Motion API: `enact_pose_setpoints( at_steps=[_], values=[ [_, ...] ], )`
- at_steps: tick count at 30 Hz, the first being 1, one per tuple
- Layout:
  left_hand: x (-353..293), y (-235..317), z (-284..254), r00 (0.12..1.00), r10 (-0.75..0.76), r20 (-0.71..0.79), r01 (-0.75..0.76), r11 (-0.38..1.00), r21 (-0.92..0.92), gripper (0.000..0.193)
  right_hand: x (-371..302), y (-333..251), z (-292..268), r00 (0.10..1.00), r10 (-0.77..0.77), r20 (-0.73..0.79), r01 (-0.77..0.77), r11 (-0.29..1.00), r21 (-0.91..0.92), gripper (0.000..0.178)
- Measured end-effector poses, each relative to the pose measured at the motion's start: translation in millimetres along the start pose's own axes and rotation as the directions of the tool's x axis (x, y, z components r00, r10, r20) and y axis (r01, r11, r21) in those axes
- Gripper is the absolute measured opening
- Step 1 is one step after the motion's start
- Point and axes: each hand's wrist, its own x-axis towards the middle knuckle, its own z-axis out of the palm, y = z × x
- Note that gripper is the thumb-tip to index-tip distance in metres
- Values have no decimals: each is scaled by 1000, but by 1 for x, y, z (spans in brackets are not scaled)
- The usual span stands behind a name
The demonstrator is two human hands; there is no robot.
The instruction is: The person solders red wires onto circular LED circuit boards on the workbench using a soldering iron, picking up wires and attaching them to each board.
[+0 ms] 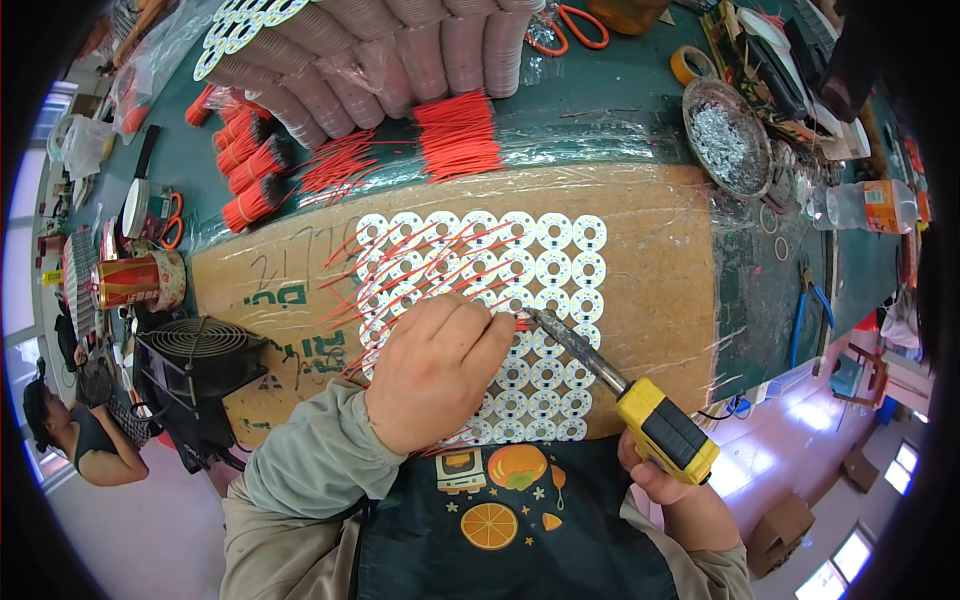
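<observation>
Ring boards point(553, 231), white with round center holes, are laid out in close rows on a sheet of cardboard point(660, 230), itself set on a dark green table point(600, 115). Red wires point(395, 247) are strewn aslant across the upper and left rings, their loose ends run out past the left edge of the grid.

Left hand point(435, 365): held back-up over the middle of the grid, several rings covered. Fingers drawn together in a pinch; a short red wire end point(522, 323) is gripped at the tips, the grip itself partly hidden by the knuckles.

Right hand point(655, 482): fingers wrapped about the yellow-and-black handle of a soldering tool point(665, 430), seen at the lower right of the grid. Its metal shaft is slanted up and leftward, the tip brought just beside the left fingertips, over a ring. Whether the board is touched cannot be told.

Beyond the cardboard: tall stacks of ring boards point(400, 70), a heap of red wires point(458, 135), and tied wire bundles point(250, 185). To the right, a round dish point(728, 135) filled with silvery bits, and blue-handled pliers point(808, 310). A black fan point(200, 345) is stood at the left.
</observation>
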Motion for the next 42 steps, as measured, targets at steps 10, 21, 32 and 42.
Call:
enact_pose_setpoints(
  at_steps=[10, 21, 32, 42],
  values=[
    [0, 1, -1, 1000, -8, -4, 9, 1000, 13, 31, 12, -16, 3, 1000, -12, -7, 13, 984, 176, 31],
    [1, 7, -10, 994, -49, -93, 48, 999, -9, 31, 13, -24, 10, 998, 9, 60, -30, 929, 370, 49],
    [-15, 6, -11, 999, -20, -26, 19, 999, -32, 38, 7, -3, 13, 987, -154, 47, 151, 987, 58, 40],
    [-15, 6, -9, 1000, -26, -13, 25, 999, -37, 35, 8, 1, 15, 990, -138, 31, 135, 988, 80, 41]
  ],
)
